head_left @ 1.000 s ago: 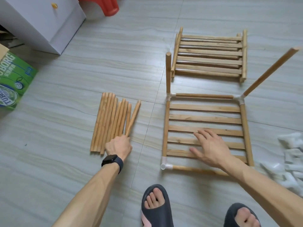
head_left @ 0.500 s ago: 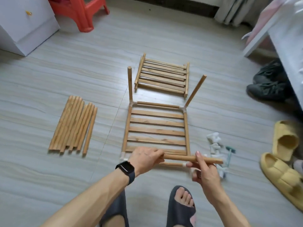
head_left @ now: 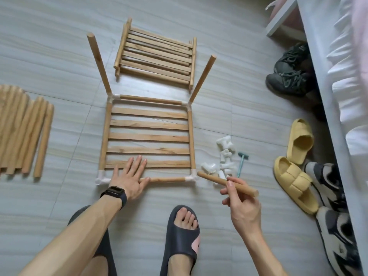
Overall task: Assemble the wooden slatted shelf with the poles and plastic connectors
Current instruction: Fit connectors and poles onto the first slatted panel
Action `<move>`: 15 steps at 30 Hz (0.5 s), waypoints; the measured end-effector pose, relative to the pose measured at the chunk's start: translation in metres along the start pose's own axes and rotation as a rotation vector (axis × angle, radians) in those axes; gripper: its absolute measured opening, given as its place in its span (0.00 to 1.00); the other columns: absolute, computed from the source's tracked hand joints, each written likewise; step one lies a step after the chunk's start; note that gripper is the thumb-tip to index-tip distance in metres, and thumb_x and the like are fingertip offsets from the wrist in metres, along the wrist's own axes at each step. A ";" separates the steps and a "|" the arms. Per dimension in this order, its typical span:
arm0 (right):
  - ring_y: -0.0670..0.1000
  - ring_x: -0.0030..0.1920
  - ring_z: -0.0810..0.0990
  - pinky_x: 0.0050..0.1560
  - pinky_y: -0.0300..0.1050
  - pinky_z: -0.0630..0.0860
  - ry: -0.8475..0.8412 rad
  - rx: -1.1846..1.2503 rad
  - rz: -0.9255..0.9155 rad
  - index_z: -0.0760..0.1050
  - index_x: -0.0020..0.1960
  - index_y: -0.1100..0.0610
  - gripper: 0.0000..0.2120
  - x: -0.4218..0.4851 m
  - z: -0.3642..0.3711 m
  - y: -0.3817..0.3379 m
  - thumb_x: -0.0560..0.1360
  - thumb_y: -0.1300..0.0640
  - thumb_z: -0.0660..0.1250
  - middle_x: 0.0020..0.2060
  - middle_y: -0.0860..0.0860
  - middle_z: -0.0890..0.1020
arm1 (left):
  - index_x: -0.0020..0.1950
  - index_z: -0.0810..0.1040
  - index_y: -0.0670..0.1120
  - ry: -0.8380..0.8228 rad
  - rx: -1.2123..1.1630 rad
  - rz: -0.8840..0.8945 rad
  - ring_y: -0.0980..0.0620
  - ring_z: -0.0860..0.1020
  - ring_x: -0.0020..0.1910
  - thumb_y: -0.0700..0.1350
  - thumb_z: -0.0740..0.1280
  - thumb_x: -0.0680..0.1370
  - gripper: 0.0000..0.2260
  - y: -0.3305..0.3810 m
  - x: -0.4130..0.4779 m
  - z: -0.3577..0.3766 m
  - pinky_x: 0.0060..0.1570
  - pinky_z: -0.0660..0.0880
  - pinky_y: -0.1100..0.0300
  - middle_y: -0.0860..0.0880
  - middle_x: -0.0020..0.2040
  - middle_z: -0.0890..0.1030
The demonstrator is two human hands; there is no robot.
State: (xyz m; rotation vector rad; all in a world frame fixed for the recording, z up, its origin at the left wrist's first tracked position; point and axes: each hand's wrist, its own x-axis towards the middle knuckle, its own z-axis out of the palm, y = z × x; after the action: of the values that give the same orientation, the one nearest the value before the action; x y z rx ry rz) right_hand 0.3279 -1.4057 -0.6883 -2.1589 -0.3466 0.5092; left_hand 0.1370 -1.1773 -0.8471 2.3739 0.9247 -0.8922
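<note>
Pinched btwn thumb & fingers of R hand (head_left: 242,204): a loose pole (head_left: 217,180), gripped abt mid-length. Its long axis ran from low-right to up-left, w/ the free tip just beside the near-right connector (head_left: 191,177) of the slatted frame (head_left: 148,136), not yet seated. L hand (head_left: 129,176) lay flat, fingers straight, on the frame's near edge. Judged: socket lay up-left of the grip, R hand nearer.

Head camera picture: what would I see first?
Probably the slatted shelf lying in the middle of the floor, with two poles sticking up from its far corners. The left hand lies flat on its near edge, and the right hand holds a loose pole beside the near right corner.
</note>
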 end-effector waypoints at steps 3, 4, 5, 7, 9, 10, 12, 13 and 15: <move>0.50 0.34 0.83 0.40 0.49 0.82 0.010 -0.031 -0.042 0.81 0.52 0.47 0.05 -0.005 0.003 -0.002 0.80 0.52 0.67 0.36 0.49 0.85 | 0.76 0.26 0.56 -0.021 -0.037 -0.017 0.51 0.29 0.77 0.63 0.39 0.83 0.29 0.001 0.003 -0.001 0.75 0.36 0.38 0.53 0.75 0.24; 0.50 0.34 0.83 0.40 0.48 0.82 0.012 -0.035 -0.054 0.81 0.51 0.47 0.04 -0.006 0.003 -0.001 0.80 0.53 0.66 0.35 0.49 0.85 | 0.77 0.26 0.56 -0.026 -0.046 -0.020 0.51 0.29 0.77 0.63 0.39 0.83 0.29 0.001 0.003 -0.001 0.75 0.36 0.39 0.53 0.75 0.24; 0.49 0.34 0.83 0.40 0.48 0.82 0.013 -0.040 -0.066 0.80 0.50 0.47 0.04 -0.007 0.003 -0.001 0.80 0.53 0.67 0.35 0.49 0.85 | 0.77 0.27 0.56 -0.030 -0.051 -0.022 0.51 0.29 0.77 0.63 0.39 0.83 0.29 0.000 0.003 0.000 0.75 0.36 0.39 0.53 0.75 0.24; 0.49 0.34 0.84 0.39 0.48 0.82 0.014 -0.062 -0.087 0.80 0.49 0.47 0.05 -0.008 0.003 -0.001 0.80 0.54 0.67 0.34 0.49 0.84 | 0.77 0.26 0.56 -0.037 -0.054 -0.023 0.51 0.29 0.77 0.64 0.39 0.82 0.30 0.000 0.002 0.001 0.75 0.36 0.39 0.54 0.75 0.24; 0.49 0.35 0.84 0.39 0.48 0.81 0.001 -0.086 -0.117 0.80 0.48 0.46 0.05 -0.010 0.003 -0.002 0.80 0.55 0.67 0.35 0.49 0.84 | 0.75 0.25 0.57 -0.042 -0.052 -0.022 0.52 0.29 0.77 0.67 0.40 0.81 0.32 0.000 0.002 0.000 0.75 0.35 0.39 0.54 0.74 0.23; 0.49 0.35 0.84 0.39 0.48 0.81 -0.016 -0.111 -0.144 0.80 0.47 0.44 0.07 -0.011 0.004 -0.002 0.80 0.56 0.67 0.37 0.49 0.84 | 0.74 0.25 0.57 -0.049 -0.049 -0.022 0.52 0.29 0.77 0.68 0.40 0.80 0.32 0.000 0.001 0.000 0.75 0.35 0.39 0.55 0.74 0.23; 0.48 0.34 0.83 0.38 0.49 0.80 -0.052 -0.187 -0.191 0.78 0.46 0.37 0.13 -0.009 0.007 -0.003 0.80 0.56 0.68 0.38 0.47 0.84 | 0.74 0.24 0.57 -0.051 -0.048 -0.021 0.52 0.29 0.77 0.69 0.41 0.80 0.33 0.000 0.000 -0.001 0.75 0.36 0.39 0.55 0.73 0.23; 0.48 0.34 0.83 0.39 0.50 0.81 -0.062 -0.216 -0.193 0.77 0.46 0.36 0.12 -0.006 0.008 -0.003 0.79 0.55 0.68 0.38 0.46 0.84 | 0.73 0.24 0.57 -0.050 -0.051 -0.020 0.52 0.29 0.77 0.69 0.41 0.80 0.33 0.000 0.000 0.000 0.75 0.36 0.38 0.55 0.73 0.23; 0.46 0.37 0.84 0.43 0.53 0.82 -0.075 -0.232 -0.165 0.79 0.48 0.42 0.04 0.004 0.009 -0.003 0.79 0.52 0.69 0.37 0.44 0.85 | 0.73 0.24 0.57 -0.051 -0.062 -0.019 0.52 0.29 0.77 0.68 0.41 0.80 0.32 0.001 0.000 -0.001 0.75 0.36 0.38 0.55 0.73 0.23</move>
State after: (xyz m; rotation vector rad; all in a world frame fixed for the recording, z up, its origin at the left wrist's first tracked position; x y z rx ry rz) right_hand 0.3268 -1.3958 -0.6913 -2.3119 -0.6470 0.4757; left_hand 0.1377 -1.1773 -0.8459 2.2835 0.9421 -0.9143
